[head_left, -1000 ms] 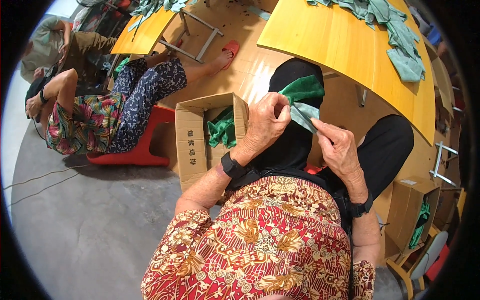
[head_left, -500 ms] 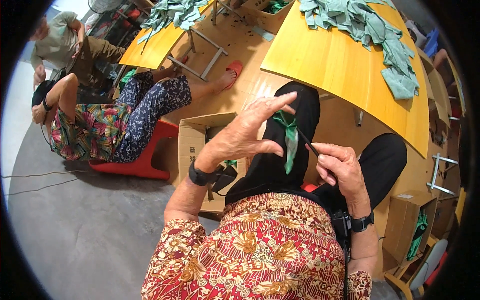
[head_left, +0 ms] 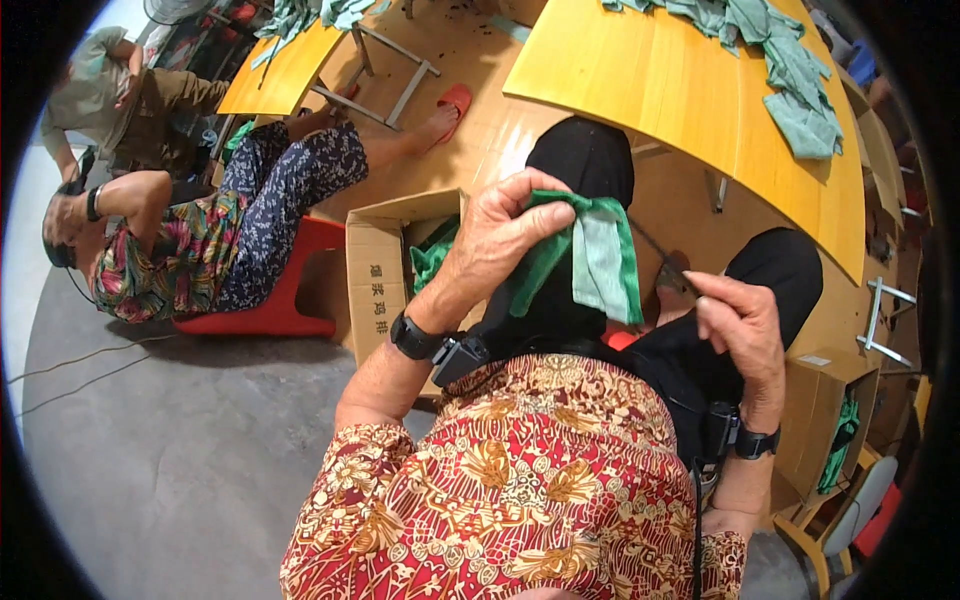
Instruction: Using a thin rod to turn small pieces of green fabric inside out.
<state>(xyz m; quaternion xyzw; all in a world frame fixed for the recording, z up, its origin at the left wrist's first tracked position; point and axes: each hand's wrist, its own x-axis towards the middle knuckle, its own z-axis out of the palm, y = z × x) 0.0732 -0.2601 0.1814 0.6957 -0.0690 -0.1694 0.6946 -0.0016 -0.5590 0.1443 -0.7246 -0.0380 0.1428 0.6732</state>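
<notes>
Over my lap, my left hand (head_left: 505,230) pinches a small piece of cloth (head_left: 603,265) between thumb and fingers. The cloth is pale green with a darker green trim, and it hangs down from the grip. To its right, my right hand (head_left: 742,322) is closed around the end of a thin dark rod (head_left: 665,255). The rod slants up and left toward the cloth; whether its tip touches it I cannot tell. An open cardboard box (head_left: 375,285) with green cloth in it stands beside my left forearm.
A yellow table (head_left: 650,90) with a heap of pale green cloth (head_left: 800,105) stands ahead. Another yellow table (head_left: 285,80) is at the far left. A seated person (head_left: 190,250) is on a red chair (head_left: 265,320). Another box (head_left: 820,400) and a wooden chair (head_left: 850,525) stand right.
My left hand, open half a second ago, now pinches the cloth, which hangs spread out rather than bunched. My right hand has moved right and a little down with the rod.
</notes>
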